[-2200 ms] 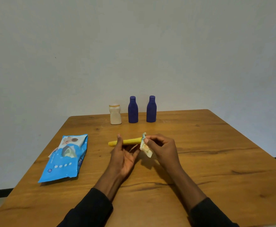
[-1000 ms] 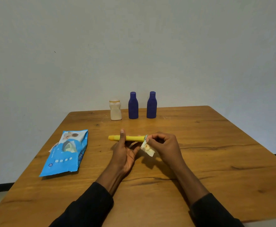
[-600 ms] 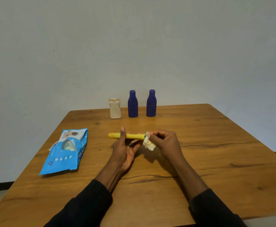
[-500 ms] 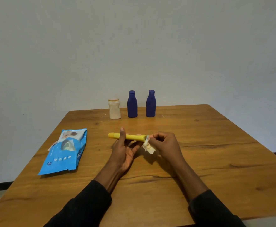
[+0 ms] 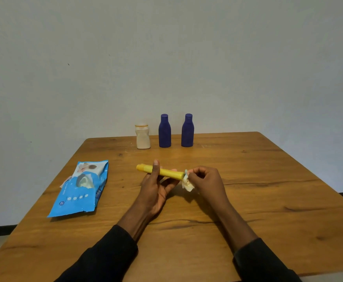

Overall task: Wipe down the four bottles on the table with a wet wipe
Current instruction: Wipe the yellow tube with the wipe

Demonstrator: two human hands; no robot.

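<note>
The left hand [image 5: 156, 187] grips the yellow bottle [image 5: 160, 171] level above the table [image 5: 268, 200]; the right hand [image 5: 206, 181] pinches the wet wipe [image 5: 187, 183] at its right end. Best rotate the bottle while wiping. 3 bottles stand beyond.

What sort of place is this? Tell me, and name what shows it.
Probably a plain room set up for a tabletop chore, not a kitchen or shop: a bare wooden table against a blank grey wall, holding only bottles and a blue pack of wipes.
</note>
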